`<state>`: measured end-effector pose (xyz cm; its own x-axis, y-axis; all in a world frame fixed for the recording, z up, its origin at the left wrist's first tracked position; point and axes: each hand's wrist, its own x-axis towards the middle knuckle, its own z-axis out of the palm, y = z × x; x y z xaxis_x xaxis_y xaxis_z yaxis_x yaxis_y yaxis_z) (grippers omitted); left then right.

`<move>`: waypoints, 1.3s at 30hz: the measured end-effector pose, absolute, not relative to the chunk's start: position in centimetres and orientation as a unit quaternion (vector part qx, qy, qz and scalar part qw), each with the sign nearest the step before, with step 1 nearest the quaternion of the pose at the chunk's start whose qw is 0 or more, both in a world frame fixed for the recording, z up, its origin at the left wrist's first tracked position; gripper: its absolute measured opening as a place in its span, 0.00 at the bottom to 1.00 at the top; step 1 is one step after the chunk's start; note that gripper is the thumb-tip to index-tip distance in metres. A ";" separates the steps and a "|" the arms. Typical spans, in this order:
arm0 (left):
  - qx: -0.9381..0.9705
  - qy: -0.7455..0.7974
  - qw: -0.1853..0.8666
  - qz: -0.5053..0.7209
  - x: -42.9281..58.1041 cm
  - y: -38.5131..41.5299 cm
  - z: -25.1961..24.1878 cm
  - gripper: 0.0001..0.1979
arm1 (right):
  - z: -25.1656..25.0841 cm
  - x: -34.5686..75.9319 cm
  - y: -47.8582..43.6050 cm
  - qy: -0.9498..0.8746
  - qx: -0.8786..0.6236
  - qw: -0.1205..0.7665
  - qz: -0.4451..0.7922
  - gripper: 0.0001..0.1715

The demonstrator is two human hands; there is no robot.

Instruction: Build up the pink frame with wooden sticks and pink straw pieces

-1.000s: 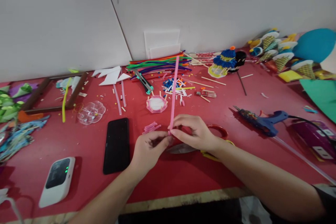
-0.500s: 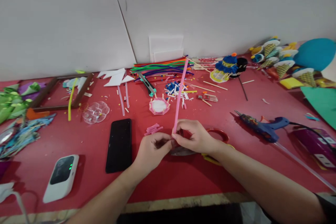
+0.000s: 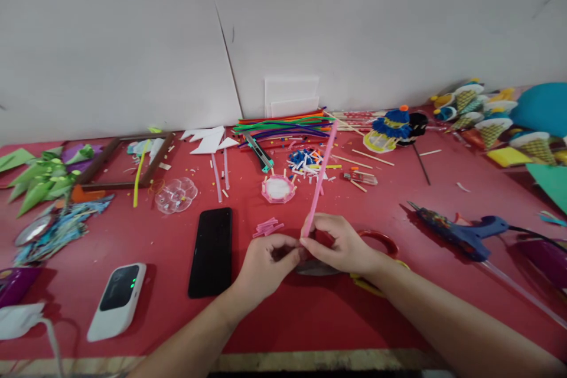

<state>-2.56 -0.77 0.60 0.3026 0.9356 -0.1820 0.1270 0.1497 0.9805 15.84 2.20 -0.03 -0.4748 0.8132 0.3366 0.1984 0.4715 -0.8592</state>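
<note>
1. A pale grey wall (image 3: pixel 133 41) fills the back, split by a dark, slanting seam (image 3: pixel 225 47).
2. Small scuffs mark it – one (image 3: pixel 233 34) just right of the seam.
3. A red surface (image 3: pixel 328 325) meets the wall; its front edge (image 3: pixel 283 360) is pale and worn.
4. Light is soft, rather dim.

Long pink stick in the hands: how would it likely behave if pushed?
The pink stick is probably light, as the right hand pinches it only near its lower end. It seems fairly stiff, since it stands almost straight with its top free. Being so slim, it could bend if pushed there.
</note>
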 end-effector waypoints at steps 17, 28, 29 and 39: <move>0.542 0.494 0.597 0.325 -2.4 -1.5 0.9 0.07 | -0.2 15.8 1.9 -0.774 -0.314 0.396 0.382 0.07; 0.579 0.482 0.564 0.337 -2.5 -1.2 0.4 0.09 | -0.5 15.6 2.1 -0.772 -0.328 0.412 0.355 0.07; 0.579 0.484 0.559 0.345 -2.5 -1.2 0.2 0.09 | -0.5 15.6 2.1 -0.772 -0.330 0.412 0.353 0.07; 0.578 0.482 0.540 0.377 -2.3 -1.3 -0.2 0.10 | -0.1 15.5 2.0 -0.773 -0.321 0.432 0.337 0.09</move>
<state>-2.27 -1.30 -0.21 0.2513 0.9641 -0.0858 0.1502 0.0487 0.9875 15.51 2.04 -0.09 -0.4218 0.7863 0.4514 0.2047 0.5676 -0.7975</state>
